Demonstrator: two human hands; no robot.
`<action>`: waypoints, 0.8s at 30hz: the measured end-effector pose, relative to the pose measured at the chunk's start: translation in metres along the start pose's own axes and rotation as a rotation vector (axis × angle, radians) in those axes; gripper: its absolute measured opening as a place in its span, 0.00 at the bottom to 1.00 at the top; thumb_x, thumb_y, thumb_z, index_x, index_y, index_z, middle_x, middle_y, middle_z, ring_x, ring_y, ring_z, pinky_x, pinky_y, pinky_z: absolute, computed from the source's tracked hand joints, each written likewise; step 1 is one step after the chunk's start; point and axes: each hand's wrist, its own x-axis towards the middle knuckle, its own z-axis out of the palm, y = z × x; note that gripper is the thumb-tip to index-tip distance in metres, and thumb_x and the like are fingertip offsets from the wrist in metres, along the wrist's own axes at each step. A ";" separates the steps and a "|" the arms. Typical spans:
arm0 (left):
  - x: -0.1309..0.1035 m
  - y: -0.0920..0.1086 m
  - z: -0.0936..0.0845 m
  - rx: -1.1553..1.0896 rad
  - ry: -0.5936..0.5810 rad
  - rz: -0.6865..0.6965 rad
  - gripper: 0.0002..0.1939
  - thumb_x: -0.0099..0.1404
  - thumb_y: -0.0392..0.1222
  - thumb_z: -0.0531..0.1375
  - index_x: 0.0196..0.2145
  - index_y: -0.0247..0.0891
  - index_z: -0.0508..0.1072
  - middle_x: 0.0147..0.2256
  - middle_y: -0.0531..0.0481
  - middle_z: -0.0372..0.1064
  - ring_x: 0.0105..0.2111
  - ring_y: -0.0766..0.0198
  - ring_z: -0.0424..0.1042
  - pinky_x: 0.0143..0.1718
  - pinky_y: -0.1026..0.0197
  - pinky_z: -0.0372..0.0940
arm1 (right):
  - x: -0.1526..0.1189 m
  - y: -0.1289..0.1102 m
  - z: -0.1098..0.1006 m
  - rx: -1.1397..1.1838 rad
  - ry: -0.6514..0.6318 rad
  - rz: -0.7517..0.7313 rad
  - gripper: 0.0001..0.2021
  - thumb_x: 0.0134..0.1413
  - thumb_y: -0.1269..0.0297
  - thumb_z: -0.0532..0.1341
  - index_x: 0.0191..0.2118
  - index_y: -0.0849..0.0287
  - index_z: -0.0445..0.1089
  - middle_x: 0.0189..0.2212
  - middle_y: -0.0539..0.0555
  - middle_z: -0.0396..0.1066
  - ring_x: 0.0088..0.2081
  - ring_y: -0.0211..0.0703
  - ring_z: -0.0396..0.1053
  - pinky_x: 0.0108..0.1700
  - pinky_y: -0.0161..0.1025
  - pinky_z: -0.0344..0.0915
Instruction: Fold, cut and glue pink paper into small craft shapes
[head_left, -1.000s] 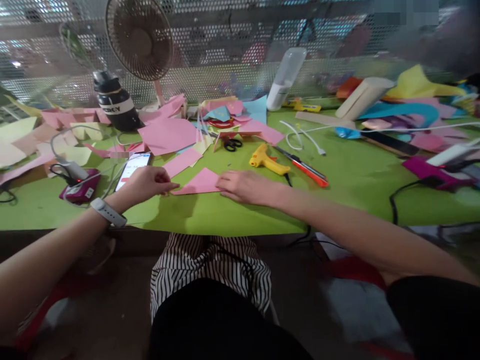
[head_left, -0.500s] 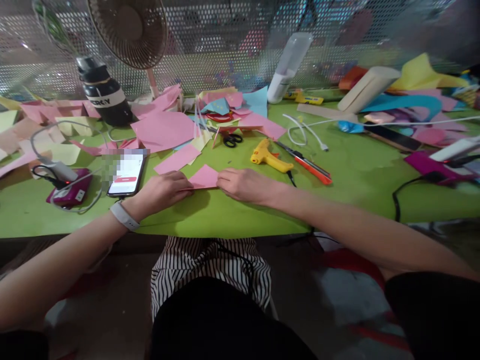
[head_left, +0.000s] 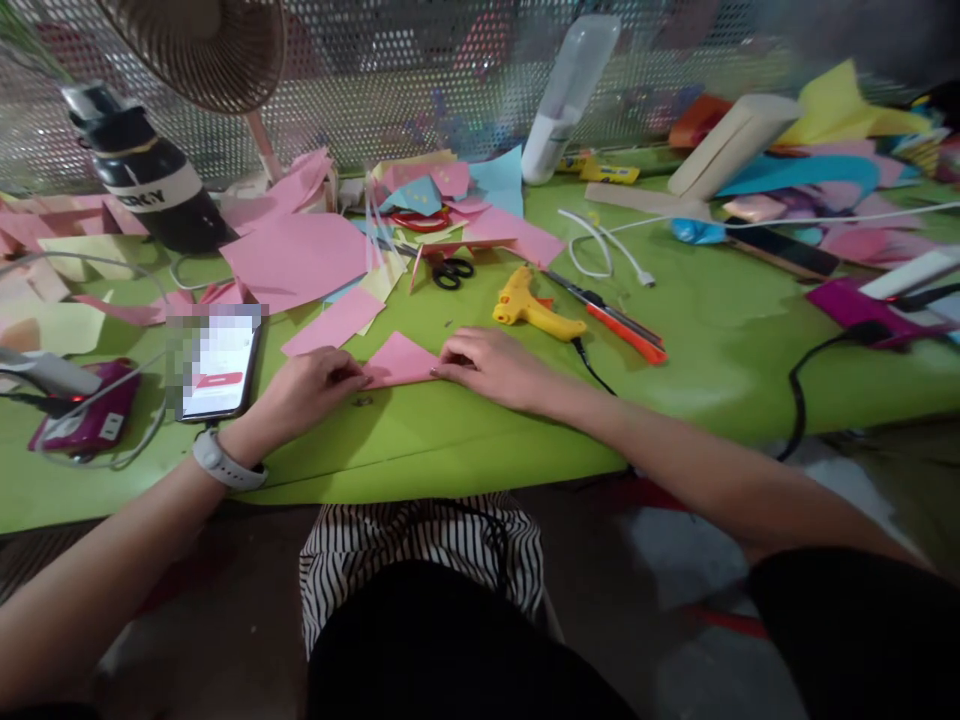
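Note:
A small piece of pink paper, folded with its peak pointing away from me, lies on the green table between my hands. My left hand pinches its left corner between thumb and fingers. At the right corner, my right hand grips the paper the same way. Just beyond the left hand rests a flat pink paper piece. A yellow glue gun lies beyond the right hand, beside a red utility knife.
A phone and a magenta power strip sit to the left. Black-handled scissors lie among paper scraps. Farther back stand a dark bottle, a fan and a tilted clear bottle. A white cable crosses the right side.
The camera view has shifted, so the table appears closer and tilted. Both hands still hold the pink paper; their fingertips now pinch nearer its two lower corners, and more of it shows.

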 end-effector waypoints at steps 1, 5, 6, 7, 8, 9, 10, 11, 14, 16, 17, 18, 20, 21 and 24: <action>0.001 0.001 -0.001 0.007 -0.004 -0.011 0.12 0.67 0.47 0.58 0.33 0.37 0.75 0.31 0.48 0.74 0.29 0.63 0.70 0.30 0.61 0.62 | 0.001 0.000 0.000 0.007 -0.001 0.006 0.11 0.63 0.57 0.59 0.34 0.58 0.70 0.33 0.54 0.71 0.37 0.44 0.67 0.39 0.41 0.60; -0.002 0.008 0.002 0.172 0.059 0.020 0.10 0.68 0.43 0.57 0.36 0.36 0.76 0.34 0.45 0.75 0.32 0.59 0.73 0.35 0.56 0.65 | 0.003 0.001 0.000 0.079 -0.009 0.050 0.10 0.61 0.57 0.60 0.33 0.58 0.70 0.32 0.54 0.72 0.35 0.43 0.67 0.37 0.40 0.60; -0.004 0.012 0.005 0.255 0.108 0.059 0.10 0.69 0.42 0.56 0.37 0.36 0.76 0.37 0.43 0.76 0.36 0.56 0.74 0.40 0.53 0.65 | 0.004 0.001 -0.001 0.107 -0.015 0.065 0.10 0.60 0.57 0.60 0.33 0.58 0.71 0.32 0.54 0.72 0.35 0.43 0.67 0.36 0.40 0.60; -0.006 0.016 0.009 0.342 0.178 0.097 0.11 0.70 0.41 0.54 0.40 0.37 0.76 0.42 0.42 0.76 0.42 0.53 0.74 0.46 0.48 0.64 | 0.004 0.001 -0.001 0.134 -0.022 0.080 0.10 0.60 0.58 0.61 0.33 0.58 0.71 0.32 0.53 0.72 0.34 0.42 0.67 0.35 0.39 0.60; -0.008 0.021 0.014 0.399 0.199 0.161 0.13 0.72 0.39 0.52 0.45 0.38 0.75 0.50 0.42 0.74 0.49 0.51 0.72 0.52 0.45 0.61 | 0.005 0.001 -0.001 0.155 -0.029 0.093 0.09 0.59 0.58 0.61 0.32 0.58 0.71 0.32 0.53 0.72 0.34 0.41 0.67 0.35 0.39 0.60; -0.011 0.026 0.020 0.415 0.157 0.229 0.15 0.73 0.37 0.50 0.52 0.38 0.72 0.56 0.42 0.69 0.55 0.52 0.69 0.57 0.46 0.58 | 0.005 0.001 -0.001 0.167 -0.034 0.103 0.09 0.59 0.58 0.61 0.32 0.57 0.71 0.32 0.53 0.73 0.33 0.41 0.67 0.35 0.39 0.60; -0.013 0.031 0.025 0.418 0.123 0.272 0.18 0.74 0.40 0.49 0.57 0.36 0.67 0.60 0.40 0.65 0.59 0.53 0.65 0.59 0.48 0.57 | 0.005 0.001 -0.001 0.173 -0.036 0.109 0.09 0.59 0.58 0.61 0.32 0.57 0.71 0.33 0.53 0.73 0.33 0.41 0.67 0.35 0.39 0.60; -0.015 0.035 0.030 0.419 0.091 0.282 0.24 0.74 0.47 0.50 0.61 0.33 0.62 0.62 0.37 0.60 0.62 0.52 0.60 0.61 0.48 0.56 | 0.005 0.001 -0.001 0.174 -0.035 0.109 0.08 0.59 0.58 0.61 0.32 0.57 0.71 0.33 0.53 0.73 0.33 0.41 0.67 0.35 0.39 0.60; -0.019 0.043 0.039 0.401 -0.051 0.246 0.41 0.70 0.64 0.47 0.67 0.28 0.50 0.67 0.34 0.47 0.67 0.49 0.48 0.66 0.46 0.48 | 0.005 0.002 0.001 0.175 -0.026 0.098 0.09 0.59 0.58 0.61 0.32 0.57 0.72 0.33 0.53 0.74 0.34 0.41 0.68 0.36 0.39 0.61; -0.020 0.045 0.039 0.377 -0.114 0.221 0.44 0.69 0.67 0.44 0.68 0.27 0.47 0.68 0.34 0.43 0.68 0.48 0.45 0.67 0.46 0.45 | 0.005 0.004 0.002 0.186 -0.030 0.095 0.09 0.58 0.58 0.61 0.32 0.57 0.72 0.32 0.52 0.73 0.33 0.41 0.68 0.35 0.39 0.61; -0.020 0.045 0.038 0.364 -0.134 0.211 0.44 0.69 0.67 0.43 0.68 0.27 0.47 0.68 0.34 0.42 0.68 0.48 0.44 0.67 0.45 0.44 | 0.005 0.004 0.003 0.193 -0.033 0.101 0.08 0.58 0.59 0.61 0.32 0.57 0.72 0.31 0.52 0.73 0.32 0.41 0.67 0.35 0.39 0.61; -0.020 0.045 0.037 0.351 -0.149 0.204 0.45 0.69 0.67 0.43 0.68 0.27 0.47 0.68 0.35 0.41 0.68 0.48 0.43 0.68 0.45 0.43 | 0.005 0.004 0.003 0.201 -0.035 0.105 0.08 0.57 0.60 0.61 0.32 0.58 0.72 0.31 0.52 0.73 0.31 0.40 0.67 0.34 0.39 0.61; -0.019 0.044 0.036 0.329 -0.169 0.193 0.45 0.68 0.68 0.41 0.68 0.27 0.47 0.68 0.35 0.41 0.68 0.49 0.42 0.68 0.45 0.42 | 0.005 0.005 0.004 0.215 -0.038 0.111 0.07 0.57 0.61 0.61 0.31 0.58 0.71 0.31 0.53 0.73 0.31 0.40 0.67 0.33 0.38 0.61; -0.019 0.044 0.036 0.321 -0.179 0.187 0.46 0.68 0.69 0.41 0.68 0.27 0.47 0.68 0.35 0.41 0.69 0.49 0.41 0.68 0.46 0.42 | 0.004 0.004 0.004 0.219 -0.040 0.113 0.07 0.57 0.62 0.61 0.31 0.58 0.71 0.31 0.53 0.73 0.31 0.40 0.67 0.33 0.38 0.61; -0.019 0.044 0.036 0.309 -0.201 0.176 0.46 0.68 0.69 0.40 0.68 0.27 0.46 0.68 0.35 0.40 0.69 0.51 0.40 0.68 0.46 0.41 | 0.004 0.003 0.004 0.208 -0.039 0.130 0.07 0.57 0.63 0.60 0.31 0.58 0.71 0.30 0.53 0.72 0.30 0.40 0.67 0.32 0.38 0.60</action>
